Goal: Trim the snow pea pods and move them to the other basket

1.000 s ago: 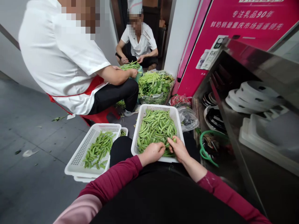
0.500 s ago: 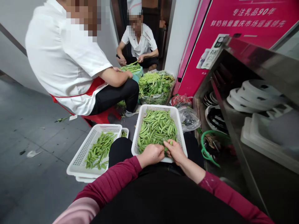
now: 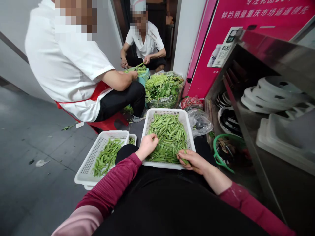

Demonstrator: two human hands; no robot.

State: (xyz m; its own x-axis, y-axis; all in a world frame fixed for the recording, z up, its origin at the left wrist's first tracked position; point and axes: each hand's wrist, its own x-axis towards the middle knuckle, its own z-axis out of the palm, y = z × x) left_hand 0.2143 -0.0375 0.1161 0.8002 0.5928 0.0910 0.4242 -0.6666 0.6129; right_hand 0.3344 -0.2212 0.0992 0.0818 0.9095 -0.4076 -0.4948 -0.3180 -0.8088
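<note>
A white plastic basket (image 3: 168, 111) full of green pea pods (image 3: 168, 132) rests on my lap. My left hand (image 3: 147, 146) is closed over the basket's left side, its fingertips pinched together; whatever they hold is too small to make out. At the front right corner, my right hand (image 3: 193, 160) is closed around a pea pod (image 3: 183, 157). Down to the left stands a second white basket (image 3: 85, 164), with a smaller heap of pea pods (image 3: 108, 155) in it.
A co-worker in white (image 3: 71, 65) sits on a red stool (image 3: 109, 124) at left; another person (image 3: 144, 42) squats behind, handling green stalks. A large bag of leafy greens (image 3: 163, 88) stands ahead. On the right are a metal shelf (image 3: 256, 137) with white dishes and a green basket (image 3: 216, 154).
My hands were together at the basket's front edge and have moved apart. The left went up and left over the basket's left side; the right shifted slightly right with a pod.
</note>
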